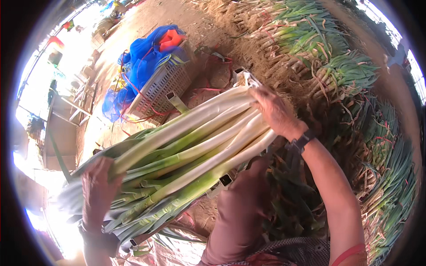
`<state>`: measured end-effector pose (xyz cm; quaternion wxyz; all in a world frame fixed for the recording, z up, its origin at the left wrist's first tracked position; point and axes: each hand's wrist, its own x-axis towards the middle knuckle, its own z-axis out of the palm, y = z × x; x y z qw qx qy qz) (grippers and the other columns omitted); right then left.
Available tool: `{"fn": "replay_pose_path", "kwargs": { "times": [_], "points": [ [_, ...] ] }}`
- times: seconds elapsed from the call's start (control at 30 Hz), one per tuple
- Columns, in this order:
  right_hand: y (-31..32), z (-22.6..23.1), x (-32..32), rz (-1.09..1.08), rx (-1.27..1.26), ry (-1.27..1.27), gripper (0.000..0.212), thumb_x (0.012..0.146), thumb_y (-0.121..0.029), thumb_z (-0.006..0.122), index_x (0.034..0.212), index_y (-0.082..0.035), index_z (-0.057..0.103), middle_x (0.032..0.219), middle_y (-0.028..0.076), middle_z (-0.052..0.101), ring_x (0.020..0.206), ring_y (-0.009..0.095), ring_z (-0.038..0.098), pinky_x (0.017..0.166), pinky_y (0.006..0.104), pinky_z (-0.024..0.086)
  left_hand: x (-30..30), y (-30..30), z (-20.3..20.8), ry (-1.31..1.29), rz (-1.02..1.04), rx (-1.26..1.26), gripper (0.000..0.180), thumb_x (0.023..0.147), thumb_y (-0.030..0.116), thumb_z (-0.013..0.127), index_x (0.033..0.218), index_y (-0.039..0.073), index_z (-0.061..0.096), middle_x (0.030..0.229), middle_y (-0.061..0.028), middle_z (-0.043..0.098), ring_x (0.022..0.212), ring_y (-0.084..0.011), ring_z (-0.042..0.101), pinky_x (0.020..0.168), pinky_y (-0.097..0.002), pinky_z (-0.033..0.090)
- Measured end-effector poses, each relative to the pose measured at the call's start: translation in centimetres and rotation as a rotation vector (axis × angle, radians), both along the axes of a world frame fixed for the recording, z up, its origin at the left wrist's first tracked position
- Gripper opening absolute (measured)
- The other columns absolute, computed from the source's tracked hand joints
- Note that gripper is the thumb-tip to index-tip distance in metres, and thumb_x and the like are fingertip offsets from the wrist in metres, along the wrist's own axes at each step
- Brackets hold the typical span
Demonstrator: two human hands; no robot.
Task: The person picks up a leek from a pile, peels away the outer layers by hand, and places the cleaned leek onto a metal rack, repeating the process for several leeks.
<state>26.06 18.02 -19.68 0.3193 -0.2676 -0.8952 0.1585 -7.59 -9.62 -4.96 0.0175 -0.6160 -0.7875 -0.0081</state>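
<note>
A row of long, thick green onions [199, 144] lies side by side across a metal rack [217, 188] in front of me, white shanks to the right and green leaves to the left. My right hand [276, 111], with a dark watch on its wrist, is closed round the white root end of the uppermost green onion. Over the leaves at the left, my left hand [101, 186] is slightly blurred, its fingers curled round the same stalk where white turns green. The leaf tips beyond it are smeared and washed out by glare.
Behind the rack stands a pale plastic crate [162, 86] with blue netting [148, 55] and a red-orange cloth [171, 40] on it. Red ties [208, 89] lie on the soil. Piles of uncleaned green onions [306, 40] run along the right. My knee [242, 199] is close below the rack.
</note>
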Motion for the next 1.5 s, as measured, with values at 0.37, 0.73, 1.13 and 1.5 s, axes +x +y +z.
{"fn": "replay_pose_path", "kwargs": {
  "times": [0.37, 0.73, 1.13, 1.5],
  "points": [
    [8.8, -3.7, -5.2, -0.016, 0.09, -0.498, 0.016, 0.085, 0.0, 0.049, 0.1, -0.001, 0.055, 0.104, 0.018, 0.057, 0.101, 0.039, 0.059, 0.087, 0.0439, 0.051, -5.9, 9.5, -5.5, -0.244, -0.212, -0.201, 0.035, 0.083, 0.013, 0.067, 0.115, 0.001, 0.059, 0.101, -0.0163, 0.057, 0.096, -0.0353, 0.056, 0.085, -0.0432, 0.044],
    [7.0, -6.7, -8.5, -0.031, 0.341, -0.688, 0.025, 0.072, 0.0, 0.064, 0.095, -0.008, 0.058, 0.102, 0.009, 0.053, 0.103, 0.026, 0.052, 0.087, 0.0383, 0.043, -6.3, 11.1, -8.1, -0.446, -0.068, -0.474, 0.044, 0.091, 0.021, 0.06, 0.129, 0.003, 0.051, 0.123, -0.0179, 0.057, 0.114, -0.0364, 0.053, 0.098, -0.0415, 0.042],
    [9.5, -8.5, -10.0, -0.06, 0.441, -0.738, 0.019, 0.086, -0.016, 0.056, 0.103, -0.008, 0.061, 0.104, 0.01, 0.062, 0.105, 0.024, 0.054, 0.087, 0.0383, 0.04, -8.3, 11.3, -10.9, -0.347, -0.099, -0.394, 0.052, 0.091, 0.019, 0.057, 0.139, 0.004, 0.044, 0.125, -0.0233, 0.057, 0.119, -0.0373, 0.052, 0.102, -0.0442, 0.039],
    [7.0, -10.0, -10.3, -0.022, 0.229, -0.638, 0.033, 0.084, -0.006, 0.051, 0.117, -0.002, 0.054, 0.11, 0.013, 0.059, 0.11, 0.03, 0.054, 0.094, 0.0458, 0.041, -7.7, 10.4, -11.2, -0.303, -0.207, -0.279, 0.041, 0.095, 0.027, 0.056, 0.128, 0.002, 0.052, 0.117, -0.021, 0.062, 0.109, -0.0361, 0.059, 0.091, -0.0433, 0.048]
  ]
}}
